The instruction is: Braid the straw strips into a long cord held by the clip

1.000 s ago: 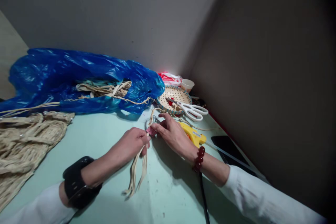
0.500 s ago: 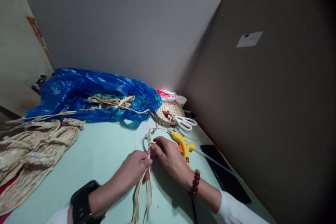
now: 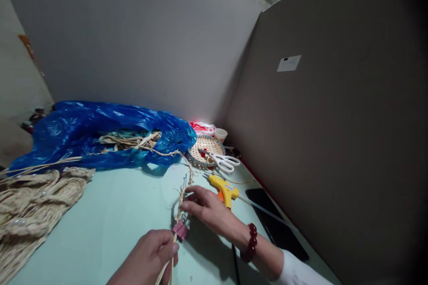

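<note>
A thin braid of pale dried straw runs across the table towards me, with loose fibre ends sticking out along it. A mauve binder clip is clamped at its near end. Below the clip, my left hand pinches the unbraided straw strands between thumb and fingers. Farther up, the thumb and forefinger of my right hand close around the braid. Just beyond that hand lies a yellow glue gun with a clear glue stick in it.
A blue plastic bag holding straw lies at the back. White-handled scissors rest on a round woven basket beside a small cup. Woven straw pieces lie at left, a black tablet-like slab at right, near grey partitions.
My right hand has shifted from beside the clip up along the braid, leaving the clip in plain sight. The braid and my left hand have come nearer to me. The view has tilted.
</note>
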Available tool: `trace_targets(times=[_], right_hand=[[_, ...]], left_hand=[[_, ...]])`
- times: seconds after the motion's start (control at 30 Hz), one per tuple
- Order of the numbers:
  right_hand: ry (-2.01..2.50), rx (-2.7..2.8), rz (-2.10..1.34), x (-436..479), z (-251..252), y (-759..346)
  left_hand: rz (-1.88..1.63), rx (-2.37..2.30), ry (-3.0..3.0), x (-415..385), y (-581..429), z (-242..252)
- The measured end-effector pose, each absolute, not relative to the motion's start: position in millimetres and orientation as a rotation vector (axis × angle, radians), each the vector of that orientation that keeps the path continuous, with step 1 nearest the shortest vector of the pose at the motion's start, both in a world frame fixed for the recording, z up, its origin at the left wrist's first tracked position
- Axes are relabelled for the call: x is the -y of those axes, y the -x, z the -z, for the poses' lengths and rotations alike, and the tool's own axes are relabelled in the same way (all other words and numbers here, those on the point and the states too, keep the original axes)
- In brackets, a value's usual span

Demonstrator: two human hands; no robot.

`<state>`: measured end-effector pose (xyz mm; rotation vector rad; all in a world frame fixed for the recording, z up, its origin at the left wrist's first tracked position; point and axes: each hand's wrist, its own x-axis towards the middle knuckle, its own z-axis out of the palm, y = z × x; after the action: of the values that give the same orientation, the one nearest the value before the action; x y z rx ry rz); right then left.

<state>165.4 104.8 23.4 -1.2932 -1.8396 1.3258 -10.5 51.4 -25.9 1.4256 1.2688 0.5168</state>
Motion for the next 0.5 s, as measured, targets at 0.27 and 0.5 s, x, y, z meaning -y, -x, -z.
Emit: trace_targets(times=[0.27, 0.5], right_hand=[[1.284, 1.192, -1.398, -146, -20, -142], [1.051, 1.246, -1.407, -159, -52, -105]], left_hand=[[-0.478, -1.287, -1.501, -48, 7, 9], [-0.482, -1.292, -1.586, -51, 6, 23]])
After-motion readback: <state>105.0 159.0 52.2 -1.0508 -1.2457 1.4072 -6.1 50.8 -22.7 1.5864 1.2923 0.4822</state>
